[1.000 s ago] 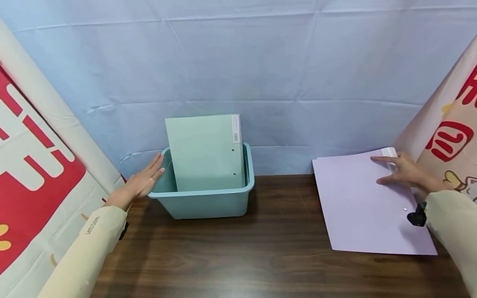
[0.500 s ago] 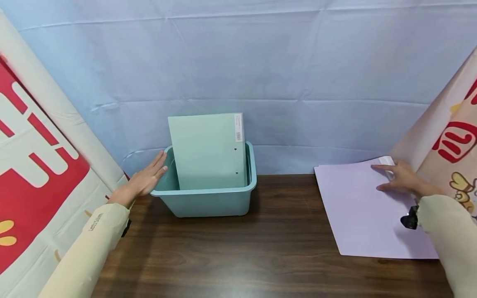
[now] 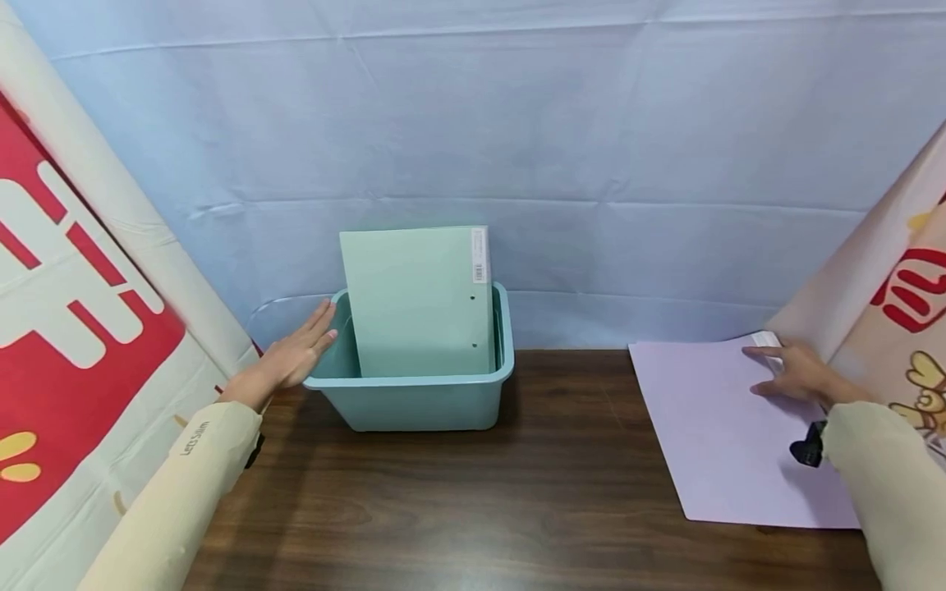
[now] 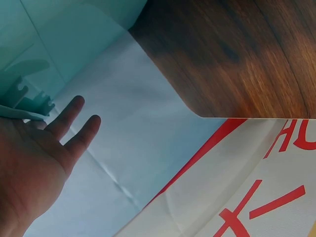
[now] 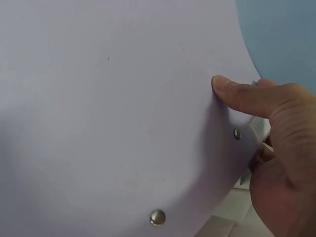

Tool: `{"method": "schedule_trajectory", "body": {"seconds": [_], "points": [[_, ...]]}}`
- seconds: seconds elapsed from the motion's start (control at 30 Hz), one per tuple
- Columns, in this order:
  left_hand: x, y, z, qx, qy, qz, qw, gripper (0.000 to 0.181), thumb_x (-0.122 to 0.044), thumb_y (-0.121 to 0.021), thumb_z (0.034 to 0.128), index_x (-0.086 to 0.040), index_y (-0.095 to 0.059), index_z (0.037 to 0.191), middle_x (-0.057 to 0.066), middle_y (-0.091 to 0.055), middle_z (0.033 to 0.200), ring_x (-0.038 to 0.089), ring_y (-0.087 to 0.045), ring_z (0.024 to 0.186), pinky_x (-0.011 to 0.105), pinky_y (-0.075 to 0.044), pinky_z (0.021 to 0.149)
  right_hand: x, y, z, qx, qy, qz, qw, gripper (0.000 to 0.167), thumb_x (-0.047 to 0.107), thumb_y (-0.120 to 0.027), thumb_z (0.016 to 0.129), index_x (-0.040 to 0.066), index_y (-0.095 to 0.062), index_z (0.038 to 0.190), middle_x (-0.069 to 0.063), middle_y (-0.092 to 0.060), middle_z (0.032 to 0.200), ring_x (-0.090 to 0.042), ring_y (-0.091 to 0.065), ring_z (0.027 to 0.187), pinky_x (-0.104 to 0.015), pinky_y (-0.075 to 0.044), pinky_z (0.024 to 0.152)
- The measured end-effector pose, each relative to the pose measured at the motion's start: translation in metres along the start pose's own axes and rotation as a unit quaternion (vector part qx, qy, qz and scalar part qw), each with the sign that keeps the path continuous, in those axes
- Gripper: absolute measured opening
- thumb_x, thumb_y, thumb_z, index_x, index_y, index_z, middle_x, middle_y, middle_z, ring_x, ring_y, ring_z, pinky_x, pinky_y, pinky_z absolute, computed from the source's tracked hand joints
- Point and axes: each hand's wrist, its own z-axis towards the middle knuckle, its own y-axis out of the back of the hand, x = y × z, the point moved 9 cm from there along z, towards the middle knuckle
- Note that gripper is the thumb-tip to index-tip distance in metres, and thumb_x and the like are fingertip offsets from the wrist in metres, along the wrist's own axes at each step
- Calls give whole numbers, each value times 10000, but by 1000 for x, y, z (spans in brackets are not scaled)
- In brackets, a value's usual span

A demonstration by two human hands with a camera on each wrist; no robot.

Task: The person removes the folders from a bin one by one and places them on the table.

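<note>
A pale purple folder [image 3: 709,443] lies at the right side of the table. My right hand [image 3: 801,376] grips it at the far right, by its spine edge. In the right wrist view the thumb [image 5: 247,96] presses on its face, while other fingers go behind the edge, partly hidden. Two metal rivets [image 5: 157,217] show there. To the left, my left hand [image 3: 296,351] rests with straight fingers at the left rim of a blue-green plastic bin [image 3: 414,406]. A mint green folder [image 3: 414,304] with a barcode label stands upright in the bin, leaning slightly back.
Dark wood table [image 3: 473,509] stretches between bin and purple folder and along the front. A pale blue cloth [image 3: 562,164] hangs behind. Printed red and white cloth [image 3: 81,320] borders the left side, and another printed cloth [image 3: 905,328] the right.
The purple folder's far right end has come down and nearer, with my right hand on it. My left hand stays at the bin. The head view has shifted slightly.
</note>
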Motion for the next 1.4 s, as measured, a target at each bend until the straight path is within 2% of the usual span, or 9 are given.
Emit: {"method": "schedule_trajectory", "body": {"seconds": [0.23, 0.57, 0.8, 1.03, 1.17, 1.27, 1.4], "points": [[1, -1, -1, 55, 65, -61, 9999, 678, -488, -174, 1164, -162, 47, 1715, 92, 121, 1785, 488, -92, 1604, 829, -159, 1139, -6, -6, 0, -132, 65, -89, 9999, 848, 178, -920, 768, -145, -508, 1436, -614, -250, 1422, -769, -312, 1270, -828, -306, 1020], [4, -2, -2, 83, 153, -65, 9998, 674, -484, -190, 1163, -179, 44, 1717, 86, 111, 1787, 497, -96, 1601, 856, -131, 1122, -8, -17, -9, -128, -68, 350, 9993, 806, 140, -862, 836, -186, -456, 1451, -584, -249, 1458, -738, -287, 1334, -796, -285, 1065], [0, -1, -1, 47, 58, -59, 10000, 699, -520, -169, 1155, -149, 20, 1717, 107, 94, 1787, 489, -95, 1603, 835, -159, 1135, -4, -13, -13, -97, -154, 240, 9995, 844, 140, -861, 844, -192, -410, 1475, -592, -252, 1442, -695, -364, 1265, -751, -349, 995], [2, -1, -1, 79, 147, -117, 9998, 694, -522, -160, 1154, -170, 40, 1717, 73, 127, 1786, 486, -85, 1606, 861, -118, 1121, 1, -5, -13, -176, -9, 17, 9998, 861, 181, -878, 850, -195, -416, 1470, -579, -291, 1439, -645, -453, 1182, -693, -418, 914], [2, -1, -1, 72, 132, -77, 9999, 700, -532, -148, 1150, -165, 41, 1716, 82, 122, 1786, 483, -87, 1607, 847, -134, 1132, 6, 2, -14, -340, 116, 24, 9994, 880, 176, -908, 825, -208, -435, 1460, -545, -350, 1447, -554, -528, 1121, -525, -466, 840], [0, -1, -1, 51, 79, -40, 9999, 706, -535, -144, 1150, -152, 32, 1716, 99, 108, 1786, 480, -92, 1607, 821, -168, 1148, 8, 6, -14, -408, 154, 2, 9990, 902, 198, -921, 819, -203, -437, 1465, -530, -419, 1418, -458, -555, 998, -397, -427, 751], [-1, 0, -1, 22, 44, -69, 10000, 702, -524, -163, 1154, -145, 15, 1717, 110, 92, 1787, 486, -101, 1604, 824, -173, 1143, 10, 7, -16, -336, 66, 20, 9994, 936, 224, -915, 835, -200, -396, 1488, -528, -446, 1370, -412, -520, 929, -374, -391, 709]]}}
